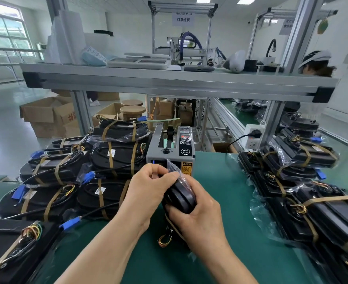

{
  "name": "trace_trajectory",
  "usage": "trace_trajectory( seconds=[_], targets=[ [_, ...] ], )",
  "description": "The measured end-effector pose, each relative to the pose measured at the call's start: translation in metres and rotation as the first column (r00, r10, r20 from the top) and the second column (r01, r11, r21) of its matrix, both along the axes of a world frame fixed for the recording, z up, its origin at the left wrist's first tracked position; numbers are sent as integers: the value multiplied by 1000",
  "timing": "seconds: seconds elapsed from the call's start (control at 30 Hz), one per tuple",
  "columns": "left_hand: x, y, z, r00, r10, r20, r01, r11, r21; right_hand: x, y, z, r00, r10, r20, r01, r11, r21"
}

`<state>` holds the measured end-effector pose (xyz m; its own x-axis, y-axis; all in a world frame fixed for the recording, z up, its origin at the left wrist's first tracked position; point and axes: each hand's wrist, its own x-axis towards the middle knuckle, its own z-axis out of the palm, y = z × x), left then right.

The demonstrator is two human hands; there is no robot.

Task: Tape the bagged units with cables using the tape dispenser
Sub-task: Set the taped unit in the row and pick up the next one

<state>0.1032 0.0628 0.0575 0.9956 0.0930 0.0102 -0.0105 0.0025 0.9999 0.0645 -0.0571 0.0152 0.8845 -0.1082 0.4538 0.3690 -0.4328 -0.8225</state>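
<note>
You're gripping the bagged unit (180, 198) w/ your right hand (199, 222), fingers curling round its lower end, holding it tilted just in front of the tape dispenser (170, 152). Your left hand (146, 189) is pinching the bag's clear flap (173, 167) (right by the dispenser's outlet). Taped units (115, 156) are sitting stacked L & R.

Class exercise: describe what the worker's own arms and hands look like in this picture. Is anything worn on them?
The left hand and right hand wear no gloves, and no ring, watch or wristband is visible. Both forearms are bare down to the frame's bottom edge, so no sleeves show.
</note>
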Motion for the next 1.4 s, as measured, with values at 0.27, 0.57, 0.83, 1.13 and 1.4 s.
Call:
trace_trajectory(
  seconds=[0.27, 0.57, 0.83, 1.13, 1.4],
  targets=[
    [-14, 11, -22, 997, -68, 45, 66, 997, 40, 0, -12, 8, 997, 73, -29, -67, 985, 158],
    [7, 39, -32, 879, -476, 23, 459, 859, 226, 2, -31, -8, 945, 326, -3, -262, 766, 587],
    [11, 40, -20, 850, -517, 105, 457, 821, 343, 5, -78, 7, 847, 506, -166, -382, 795, 472],
    [3, 18, -8, 839, -541, 60, 235, 459, 857, 11, -83, 10, 751, 502, -428, -404, 863, 304],
    [0, 10, -12, 799, -594, 89, 142, 330, 933, -4, -84, -22, 814, 439, -381, -272, 867, 417]
  ],
)
